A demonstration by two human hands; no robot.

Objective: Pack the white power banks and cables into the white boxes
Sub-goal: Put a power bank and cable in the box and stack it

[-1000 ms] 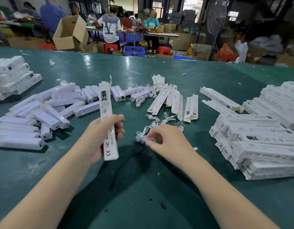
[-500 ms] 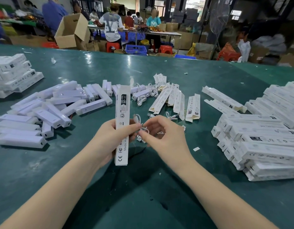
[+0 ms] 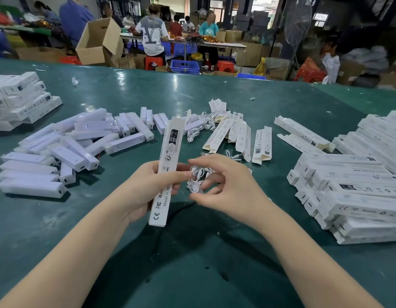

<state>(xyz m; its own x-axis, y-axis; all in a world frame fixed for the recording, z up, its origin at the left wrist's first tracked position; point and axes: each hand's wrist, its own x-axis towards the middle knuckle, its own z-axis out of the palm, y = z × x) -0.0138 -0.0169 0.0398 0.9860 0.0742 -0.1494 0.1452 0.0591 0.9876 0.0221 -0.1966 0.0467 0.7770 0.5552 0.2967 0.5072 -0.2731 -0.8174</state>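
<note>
Box in hand: a long white box (image 3: 168, 167) is held nearly upright, tilted slightly to the right, its top flap open and its printed face toward the camera.
Left hand: the left hand (image 3: 145, 187) grips the box at its lower half, thumb across the front.
Right hand: the right hand (image 3: 223, 185) pinches a coiled white cable (image 3: 196, 178) between thumb and fingertips, just right of the box and touching the left thumb tip.
Worktop: a green worktop (image 3: 192, 252) lies under both hands.
Loose power banks: a heap of white power banks (image 3: 70, 147) lies to the left of the hands.
Spare cables: more white cables (image 3: 198, 127) lie beyond the held box, near the middle.
Flat boxes: unfilled boxes (image 3: 243, 136) lie fanned out just right of those cables.
Stacks: closed boxes are stacked at the right (image 3: 352, 192) and at the far left (image 3: 19, 98).
Background: people work at tables beyond the worktop, beside a cardboard carton (image 3: 99, 41).
</note>
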